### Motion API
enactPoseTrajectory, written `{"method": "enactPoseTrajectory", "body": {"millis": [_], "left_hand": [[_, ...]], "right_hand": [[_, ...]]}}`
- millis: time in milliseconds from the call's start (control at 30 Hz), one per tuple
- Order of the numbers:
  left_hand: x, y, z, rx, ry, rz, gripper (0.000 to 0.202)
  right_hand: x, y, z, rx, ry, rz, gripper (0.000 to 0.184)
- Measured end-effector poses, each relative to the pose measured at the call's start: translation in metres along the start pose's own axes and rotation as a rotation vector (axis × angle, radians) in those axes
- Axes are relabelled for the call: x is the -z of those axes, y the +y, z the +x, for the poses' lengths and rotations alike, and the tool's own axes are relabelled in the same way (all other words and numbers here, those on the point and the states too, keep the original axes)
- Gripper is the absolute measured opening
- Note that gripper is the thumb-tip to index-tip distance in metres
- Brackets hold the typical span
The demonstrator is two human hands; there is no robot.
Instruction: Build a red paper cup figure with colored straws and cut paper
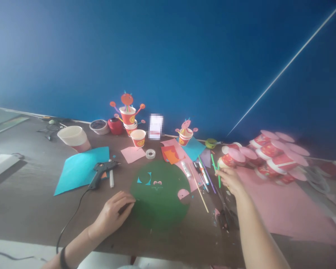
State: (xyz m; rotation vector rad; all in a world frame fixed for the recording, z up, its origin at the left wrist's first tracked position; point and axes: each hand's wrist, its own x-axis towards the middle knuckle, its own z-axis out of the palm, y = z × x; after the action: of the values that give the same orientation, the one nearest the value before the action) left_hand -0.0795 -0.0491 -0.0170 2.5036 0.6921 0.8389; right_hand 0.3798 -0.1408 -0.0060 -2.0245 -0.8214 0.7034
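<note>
My right hand [230,180] pinches a thin green stick [219,175], and a second green stick [213,163] slants beside its fingertips. I cannot tell whether the two are joined. At the left edge of the round green mat [162,215], my left hand [118,209] has thumb and fingers pressed together; anything between them is too small to name. On the mat lie a cut blue paper scrap [144,179], small pink pieces [157,182] and a pink paper disc with a cut [183,193].
A black glue gun [99,175] rests on blue paper [75,168], its cord trailing forward. Decorated paper cups [128,116] stand near the blue wall. Pens [204,173], a wooden stick [200,190] and scissors [225,211] lie by my right arm. Stacked pink-topped cups [277,157] sit right.
</note>
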Motion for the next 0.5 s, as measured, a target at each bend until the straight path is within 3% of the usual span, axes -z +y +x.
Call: {"method": "enactPoseTrajectory", "body": {"millis": [167,333,500], "left_hand": [[0.008,0.017,0.006,-0.039,-0.018,0.014,0.018],[0.014,0.063,0.036,-0.206,-0.079,0.086,0.037],[-0.001,0.097,0.076,-0.296,-0.194,0.161,0.034]], "right_hand": [[-0.006,-0.025,-0.035,0.001,-0.164,0.127,0.029],[-0.052,-0.052,-0.106,0.046,-0.39,0.14,0.016],[-0.088,-0.065,-0.152,0.066,-0.634,0.197,0.008]]}}
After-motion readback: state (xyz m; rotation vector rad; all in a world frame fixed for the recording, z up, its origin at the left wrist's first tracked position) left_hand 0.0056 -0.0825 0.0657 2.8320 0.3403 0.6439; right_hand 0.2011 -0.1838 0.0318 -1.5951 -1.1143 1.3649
